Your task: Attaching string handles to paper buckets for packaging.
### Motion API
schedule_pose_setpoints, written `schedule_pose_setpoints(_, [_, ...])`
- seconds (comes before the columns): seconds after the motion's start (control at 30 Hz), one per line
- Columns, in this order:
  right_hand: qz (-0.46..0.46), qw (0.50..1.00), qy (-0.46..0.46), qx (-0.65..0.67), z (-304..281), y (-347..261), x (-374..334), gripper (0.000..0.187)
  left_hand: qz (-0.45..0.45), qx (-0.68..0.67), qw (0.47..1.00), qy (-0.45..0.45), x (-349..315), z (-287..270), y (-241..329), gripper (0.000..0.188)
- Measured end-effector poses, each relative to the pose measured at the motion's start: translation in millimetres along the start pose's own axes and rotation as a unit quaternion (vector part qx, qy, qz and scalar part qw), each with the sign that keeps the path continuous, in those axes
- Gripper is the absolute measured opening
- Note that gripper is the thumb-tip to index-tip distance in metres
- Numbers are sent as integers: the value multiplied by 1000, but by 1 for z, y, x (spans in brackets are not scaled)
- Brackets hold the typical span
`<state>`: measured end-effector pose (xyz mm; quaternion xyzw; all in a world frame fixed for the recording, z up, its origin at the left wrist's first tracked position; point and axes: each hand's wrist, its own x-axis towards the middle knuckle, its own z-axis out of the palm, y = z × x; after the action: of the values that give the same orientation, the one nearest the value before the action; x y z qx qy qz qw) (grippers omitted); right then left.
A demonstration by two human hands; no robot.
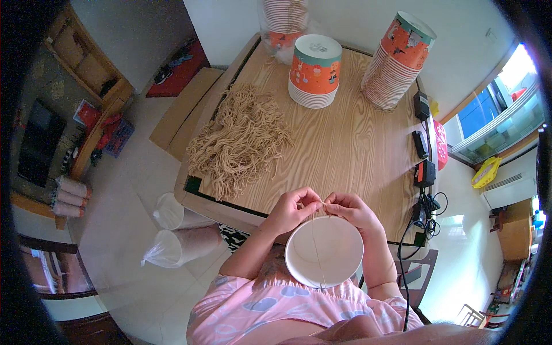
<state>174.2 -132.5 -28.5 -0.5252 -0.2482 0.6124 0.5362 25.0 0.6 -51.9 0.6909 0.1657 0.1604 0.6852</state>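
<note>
A white paper bucket [333,253] rests against my lap with its open mouth facing up. A thin tan string [315,244] runs across its mouth from the near rim to the far rim. Above the far rim, my left hand [298,208] and my right hand [349,210] meet, each pinching the string between thumb and fingertips. The fingers cover the exact spot where the string is held. To the left on the table lies a loose heap of tan strings [241,141].
Orange and green paper buckets [315,72] stand upside down at the table's back, beside a tall leaning stack [398,60] and a bagged stack [284,23]. Black adapters and cables [424,172] line the right edge. Bagged bucket stacks [187,247] lie on the floor at left.
</note>
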Motion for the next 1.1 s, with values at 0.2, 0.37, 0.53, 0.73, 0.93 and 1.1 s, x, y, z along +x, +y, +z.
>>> schedule_pose_setpoints(0.2, [-33,999,10,-27,1,1,0,10,-6,-4,1000,-5,0,0,3,9])
schedule_pose_setpoints(0.37, [-81,988,57,-119,3,3,-2,6,-9,-1,1000,1,-2,1,2,9])
schedule_pose_setpoints(0.53, [-144,954,100,-244,7,0,-5,6,-3,-6,1000,7,-3,1,6,9])
schedule_pose_setpoints(0.73, [-116,963,105,-218,8,0,-7,8,-6,1,1000,-6,-4,2,4,10])
schedule_pose_setpoints(0.93, [-179,937,125,-274,15,-6,-10,10,-42,-53,998,-15,-3,0,0,10])
schedule_pose_setpoints(1.1, [-174,925,132,-311,16,-8,-9,10,-37,-74,997,1,-1,4,5,8])
